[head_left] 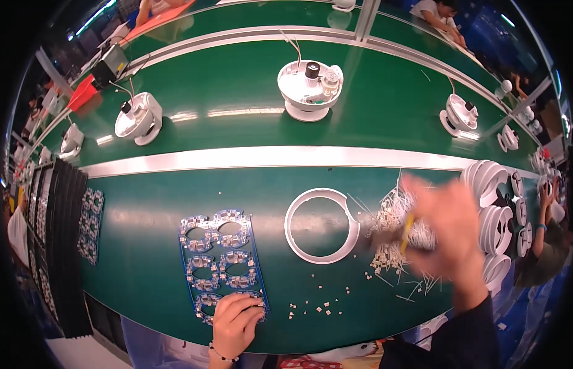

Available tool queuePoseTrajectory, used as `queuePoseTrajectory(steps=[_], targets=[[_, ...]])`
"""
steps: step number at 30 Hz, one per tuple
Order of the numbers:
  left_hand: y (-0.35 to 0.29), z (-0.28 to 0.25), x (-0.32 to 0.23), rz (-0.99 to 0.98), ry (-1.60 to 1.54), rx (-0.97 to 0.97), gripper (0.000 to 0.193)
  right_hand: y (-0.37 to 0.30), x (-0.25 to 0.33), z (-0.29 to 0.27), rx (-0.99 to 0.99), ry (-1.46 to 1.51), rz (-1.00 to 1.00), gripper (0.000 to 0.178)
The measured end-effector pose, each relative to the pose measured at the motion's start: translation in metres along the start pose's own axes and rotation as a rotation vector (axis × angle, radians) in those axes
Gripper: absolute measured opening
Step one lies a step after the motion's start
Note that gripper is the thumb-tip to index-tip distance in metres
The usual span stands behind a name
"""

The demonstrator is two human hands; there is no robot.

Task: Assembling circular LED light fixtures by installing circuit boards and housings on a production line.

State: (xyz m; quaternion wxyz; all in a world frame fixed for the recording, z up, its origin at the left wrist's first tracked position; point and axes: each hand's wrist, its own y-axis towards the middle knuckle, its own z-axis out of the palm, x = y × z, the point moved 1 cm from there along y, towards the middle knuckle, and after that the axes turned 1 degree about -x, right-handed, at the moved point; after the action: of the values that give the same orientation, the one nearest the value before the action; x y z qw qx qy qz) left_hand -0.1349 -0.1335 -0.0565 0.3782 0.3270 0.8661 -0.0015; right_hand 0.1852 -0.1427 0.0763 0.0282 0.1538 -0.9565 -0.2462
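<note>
Blue circuit board (225, 261) flat on the bench, left of the white ring (323, 259). Left hand (237, 320) on its near end, fingers bunched (pinch unclear); light, steady pressure seems best. Right hand (448, 224) blurred by wires (391, 215); can't tell its fingers' state.

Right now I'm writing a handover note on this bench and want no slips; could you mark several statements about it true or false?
1. The left hand is at the near end of the blue circuit-board panel. True.
2. The white ring lies left of the panel. False: the ring lies to its right.
3. The right hand, blurred, is by the pile of white wires. True.
4. The left wrist is bare. False: it wears a beaded bracelet.
5. A white housing stands beyond the white rail. True.
</note>
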Motion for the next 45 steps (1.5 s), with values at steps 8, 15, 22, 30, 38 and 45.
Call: queuePoseTrajectory(steps=[8, 15, 22, 30, 38, 45], targets=[[0.011, 0.006, 0.003, 0.033, -0.094, -0.011, 0.02, 0.148, -0.179, 0.036, -0.038, -0.503, -0.231, 0.034], [0.004, 0.007, 0.002, 0.019, -0.045, -0.083, 0.018, 0.201, -0.189, 0.106, 0.322, -0.659, -0.287, 0.029], [0.006, 0.006, 0.003, 0.074, -0.055, -0.07, 0.017, 0.192, -0.202, 0.118, 0.459, -0.647, -0.26, 0.031], [0.011, 0.003, -0.003, 0.079, -0.074, -0.089, 0.013, 0.188, -0.207, 0.117, 0.472, -0.639, -0.33, 0.027], [0.01, 0.004, -0.001, 0.073, -0.082, -0.099, 0.013, 0.183, -0.228, 0.096, 0.487, -0.579, -0.34, 0.018], [0.007, 0.004, 0.007, 0.083, -0.06, -0.063, 0.013, 0.181, -0.212, 0.04, 0.036, -0.5, -0.34, 0.051]])
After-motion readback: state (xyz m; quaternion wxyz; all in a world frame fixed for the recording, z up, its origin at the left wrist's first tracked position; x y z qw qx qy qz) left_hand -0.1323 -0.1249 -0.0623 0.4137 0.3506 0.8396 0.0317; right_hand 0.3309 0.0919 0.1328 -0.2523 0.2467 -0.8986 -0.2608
